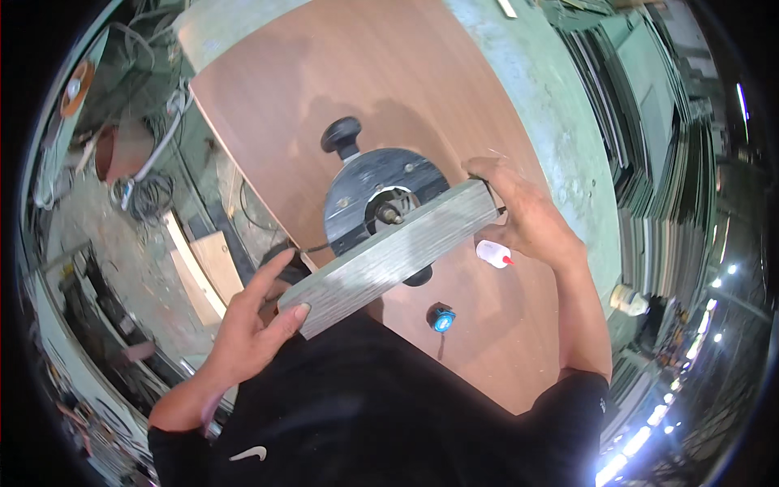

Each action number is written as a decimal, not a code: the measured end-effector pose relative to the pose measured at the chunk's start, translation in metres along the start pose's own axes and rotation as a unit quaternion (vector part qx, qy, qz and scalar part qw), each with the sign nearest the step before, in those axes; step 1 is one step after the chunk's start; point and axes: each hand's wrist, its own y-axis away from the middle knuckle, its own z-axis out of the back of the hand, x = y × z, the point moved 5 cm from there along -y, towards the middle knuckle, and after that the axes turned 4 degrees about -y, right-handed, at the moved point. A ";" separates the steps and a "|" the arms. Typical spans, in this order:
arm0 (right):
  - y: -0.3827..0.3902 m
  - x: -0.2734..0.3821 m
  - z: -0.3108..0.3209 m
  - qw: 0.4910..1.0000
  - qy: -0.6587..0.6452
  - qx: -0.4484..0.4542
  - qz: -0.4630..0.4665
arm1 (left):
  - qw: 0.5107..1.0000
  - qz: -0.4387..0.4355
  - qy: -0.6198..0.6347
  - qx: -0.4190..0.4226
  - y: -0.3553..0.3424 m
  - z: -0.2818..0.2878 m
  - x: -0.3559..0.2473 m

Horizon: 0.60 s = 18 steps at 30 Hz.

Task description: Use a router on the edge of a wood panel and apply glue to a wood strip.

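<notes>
A grey wood-grained board (398, 256) is held slantwise in front of me, its right end farther away than its left. My left hand (260, 316) grips the near left end, thumb on the face and fingers behind. Around the far right end my right hand (523, 211) is closed. Behind the board a router (345, 203) lies upside down on the brown panel, its round dark base and central bit facing up. One black knob (342, 136) sticks out past the base; part of the base is hidden by the board.
On the brown panel (324, 57) are a white bottle with a red tip (493, 254) and a blue tape measure (442, 319). Stacked sheets (665, 227) stand at the right. Wood offcuts (207, 268), coiled cable (150, 199) and a reddish bucket (122, 150) lie at the left.
</notes>
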 end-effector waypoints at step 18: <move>0.216 -0.281 -0.171 0.825 -0.411 -0.331 -0.201 | 0.922 -0.138 -0.291 0.216 -0.171 -0.114 -0.154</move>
